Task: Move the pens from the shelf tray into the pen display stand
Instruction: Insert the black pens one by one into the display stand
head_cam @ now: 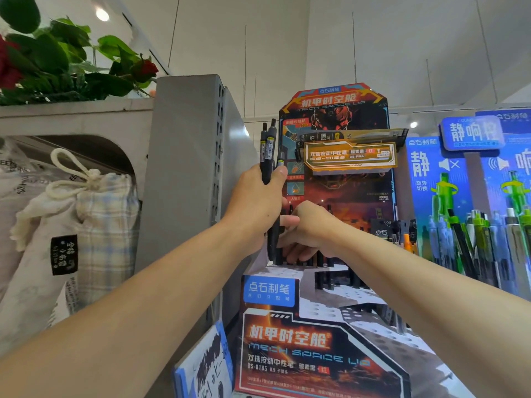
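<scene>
left hand (255, 202) grips a bunch of black pens (268, 152) | right hand (309, 231) pinches one black pen (278, 242) at the back-left holes of the red cardboard pen stand (316, 349) | risk: bunch could slip, pen could miss hole

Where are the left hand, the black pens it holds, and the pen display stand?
left hand (254, 203): head view, back of hand.
black pens (267, 147): head view, upper barrels.
pen display stand (287, 340): head view, front panel.
</scene>
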The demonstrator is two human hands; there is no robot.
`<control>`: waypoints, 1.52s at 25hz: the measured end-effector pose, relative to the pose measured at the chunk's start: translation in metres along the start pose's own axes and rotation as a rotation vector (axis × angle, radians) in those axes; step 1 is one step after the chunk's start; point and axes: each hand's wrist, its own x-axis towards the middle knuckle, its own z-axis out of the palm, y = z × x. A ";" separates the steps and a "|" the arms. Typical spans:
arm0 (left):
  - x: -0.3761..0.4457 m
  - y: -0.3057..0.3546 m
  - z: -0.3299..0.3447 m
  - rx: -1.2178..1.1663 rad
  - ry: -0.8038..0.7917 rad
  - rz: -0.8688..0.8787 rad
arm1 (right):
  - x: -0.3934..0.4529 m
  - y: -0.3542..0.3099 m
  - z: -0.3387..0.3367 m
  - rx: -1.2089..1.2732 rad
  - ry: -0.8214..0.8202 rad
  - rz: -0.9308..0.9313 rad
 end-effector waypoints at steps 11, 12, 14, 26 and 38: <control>-0.001 -0.003 0.001 0.112 -0.004 0.014 | -0.017 0.001 -0.023 0.254 0.096 -0.143; 0.000 -0.004 0.002 0.118 -0.008 0.010 | -0.021 0.001 -0.028 0.373 0.072 -0.192; 0.001 -0.003 0.003 0.133 -0.012 -0.001 | -0.029 0.000 -0.035 0.556 -0.038 -0.256; 0.003 -0.007 0.003 0.125 0.037 0.029 | -0.014 0.014 -0.025 0.199 0.261 -0.224; 0.001 -0.005 0.002 0.072 -0.006 0.043 | -0.004 0.016 -0.009 0.098 0.206 -0.155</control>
